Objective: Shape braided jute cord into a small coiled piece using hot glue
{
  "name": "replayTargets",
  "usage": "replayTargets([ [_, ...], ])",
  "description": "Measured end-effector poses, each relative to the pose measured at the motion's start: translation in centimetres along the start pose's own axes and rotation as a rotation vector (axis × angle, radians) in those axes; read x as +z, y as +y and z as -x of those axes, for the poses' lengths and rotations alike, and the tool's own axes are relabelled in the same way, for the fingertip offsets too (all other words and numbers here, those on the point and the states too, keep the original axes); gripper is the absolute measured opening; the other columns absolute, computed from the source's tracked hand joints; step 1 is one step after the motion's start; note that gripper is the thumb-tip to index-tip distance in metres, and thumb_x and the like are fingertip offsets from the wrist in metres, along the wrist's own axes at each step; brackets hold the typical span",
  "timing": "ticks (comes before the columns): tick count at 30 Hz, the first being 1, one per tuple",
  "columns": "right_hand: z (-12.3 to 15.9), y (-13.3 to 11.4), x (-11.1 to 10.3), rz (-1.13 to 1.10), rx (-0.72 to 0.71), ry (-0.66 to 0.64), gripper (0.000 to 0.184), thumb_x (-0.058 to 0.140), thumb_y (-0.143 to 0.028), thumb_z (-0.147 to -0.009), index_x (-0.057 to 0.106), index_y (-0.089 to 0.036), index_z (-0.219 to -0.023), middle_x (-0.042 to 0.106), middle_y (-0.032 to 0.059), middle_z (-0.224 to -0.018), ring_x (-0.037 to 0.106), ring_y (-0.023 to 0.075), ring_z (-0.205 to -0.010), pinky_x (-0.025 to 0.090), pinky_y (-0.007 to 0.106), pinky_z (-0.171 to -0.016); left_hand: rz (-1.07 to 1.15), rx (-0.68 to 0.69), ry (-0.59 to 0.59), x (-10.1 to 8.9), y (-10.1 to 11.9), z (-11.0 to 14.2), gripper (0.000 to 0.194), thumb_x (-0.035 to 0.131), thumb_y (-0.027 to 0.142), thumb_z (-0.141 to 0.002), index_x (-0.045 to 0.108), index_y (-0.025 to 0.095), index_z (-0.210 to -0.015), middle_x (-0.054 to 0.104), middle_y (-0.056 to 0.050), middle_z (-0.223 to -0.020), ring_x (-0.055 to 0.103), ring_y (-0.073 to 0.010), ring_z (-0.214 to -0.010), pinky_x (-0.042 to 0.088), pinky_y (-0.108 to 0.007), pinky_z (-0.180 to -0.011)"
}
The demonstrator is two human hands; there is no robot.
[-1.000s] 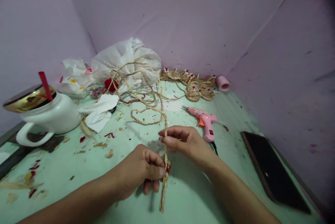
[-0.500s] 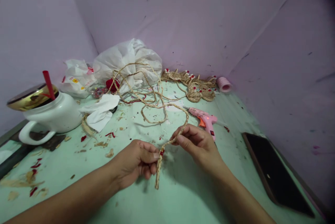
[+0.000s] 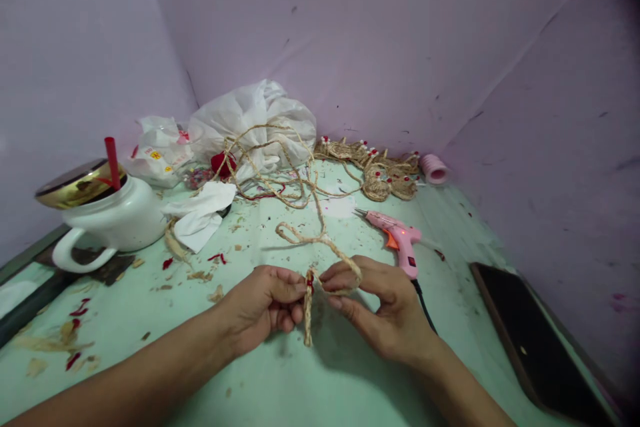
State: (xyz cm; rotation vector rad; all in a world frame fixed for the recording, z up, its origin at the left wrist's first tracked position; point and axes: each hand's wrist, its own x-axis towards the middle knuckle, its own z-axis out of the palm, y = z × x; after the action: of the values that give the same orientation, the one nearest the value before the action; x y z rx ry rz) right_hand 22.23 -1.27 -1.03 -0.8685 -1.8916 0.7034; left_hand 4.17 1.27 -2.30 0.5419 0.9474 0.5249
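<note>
A straw-coloured braided cord [image 3: 320, 214] runs from a loose tangle at the back down to both hands. My left hand [image 3: 275, 304] pinches it near its end, at a small dark red binding [image 3: 309, 278], with the short tail hanging below. To the right, my right hand [image 3: 383, 304] has the cord between thumb and fingers, close to that binding, where the cord bends round in a loop over the fingers. A pink glue gun [image 3: 397, 237] lies just beyond my right hand.
On the left stands a white mug [image 3: 117, 220] with a gold lid [image 3: 75, 190]. A phone [image 3: 535, 340] lies at right. Behind are a plastic bag [image 3: 260, 124], several coiled braided pieces [image 3: 377, 184] and a pink spool [image 3: 434, 169]. Scraps litter the green tabletop [image 3: 185, 360].
My right hand has drawn the cord rightward and then down beside the binding, bending it into a loop. My left hand has risen slightly, keeping its pinch. The view has shifted a little.
</note>
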Motion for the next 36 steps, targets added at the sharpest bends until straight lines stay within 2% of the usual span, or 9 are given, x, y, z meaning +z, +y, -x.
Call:
replayTargets([
  [4, 0.0, 0.0, 0.2, 0.129, -0.15, -0.046, 0.021, 0.061, -0.007, -0.074, 0.068, -0.02, -0.088, 0.07, 0.0061, -0.079, 0.062, 0.0159, -0.069, 0.049, 0.027, -0.061, -0.035, 0.067, 0.01, 0.0, 0.0, 0.1, 0.01, 0.062, 0.013, -0.065, 0.062, 0.006, -0.057, 0.052, -0.002, -0.04, 0.042, -0.0052, -0.032, 0.033, -0.013, -0.031],
  [6, 0.0, -0.1, 0.2, 0.173, -0.181, -0.079, 0.022, 0.06, -0.008, -0.075, 0.067, -0.021, -0.09, 0.07, 0.0059, -0.078, 0.061, 0.016, -0.067, 0.049, 0.028, -0.06, -0.046, 0.085, 0.008, -0.1, -0.1, 0.1, 0.012, 0.061, 0.014, -0.066, 0.061, 0.006, -0.056, 0.052, -0.002, -0.04, 0.042, -0.005, -0.032, 0.033, -0.013, -0.031],
  [10, -0.1, -0.4, 0.3, 0.198, -0.171, -0.109, 0.021, 0.058, -0.008, -0.075, 0.067, -0.019, -0.091, 0.07, 0.0069, -0.079, 0.061, 0.016, -0.068, 0.048, 0.028, -0.06, -0.044, 0.103, 0.02, -0.1, -0.1, 0.0, 0.012, 0.063, 0.015, -0.064, 0.061, 0.007, -0.056, 0.052, -0.001, -0.04, 0.042, -0.0053, -0.033, 0.035, -0.013, -0.032],
  [17, 0.2, -0.5, 0.5, 0.178, -0.14, -0.081, 0.021, 0.057, -0.008, -0.075, 0.066, -0.02, -0.09, 0.07, 0.0067, -0.083, 0.063, 0.016, -0.07, 0.05, 0.026, -0.061, -0.045, 0.123, 0.028, -0.3, -0.1, -0.2, 0.015, 0.069, 0.02, -0.059, 0.061, 0.007, -0.059, 0.055, -0.002, -0.043, 0.046, -0.0065, -0.035, 0.037, -0.015, -0.034],
  [24, 0.4, -0.5, 0.6, 0.162, -0.062, -0.047, 0.019, 0.056, -0.007, -0.073, 0.064, -0.019, -0.085, 0.066, 0.0054, -0.075, 0.062, 0.0166, -0.069, 0.05, 0.026, -0.06, -0.024, 0.124, 0.087, 0.0, 0.4, 0.1, 0.01, 0.066, 0.016, -0.059, 0.059, 0.008, -0.057, 0.056, -0.002, -0.042, 0.047, -0.0069, -0.034, 0.037, -0.015, -0.035],
  [29, 0.4, -0.7, 1.0, 0.123, -0.109, -0.055, 0.025, 0.06, -0.005, -0.07, 0.064, -0.02, -0.09, 0.067, 0.0064, -0.083, 0.062, 0.0167, -0.074, 0.05, 0.027, -0.064, 0.001, 0.151, 0.09, 0.0, 0.6, 0.2, 0.009, 0.065, 0.015, -0.061, 0.059, 0.008, -0.058, 0.056, -0.002, -0.042, 0.047, -0.0068, -0.035, 0.036, -0.015, -0.035],
  [36, 0.5, -0.8, 1.5, 0.127, -0.161, -0.051, 0.026, 0.057, -0.002, -0.07, 0.063, -0.019, -0.089, 0.068, 0.0066, -0.079, 0.062, 0.0166, -0.069, 0.05, 0.027, -0.061, 0.006, 0.188, 0.097, -0.1, 0.7, 0.2, 0.009, 0.063, 0.014, -0.061, 0.058, 0.008, -0.056, 0.055, -0.001, -0.044, 0.046, -0.0061, -0.035, 0.037, -0.015, -0.035],
])
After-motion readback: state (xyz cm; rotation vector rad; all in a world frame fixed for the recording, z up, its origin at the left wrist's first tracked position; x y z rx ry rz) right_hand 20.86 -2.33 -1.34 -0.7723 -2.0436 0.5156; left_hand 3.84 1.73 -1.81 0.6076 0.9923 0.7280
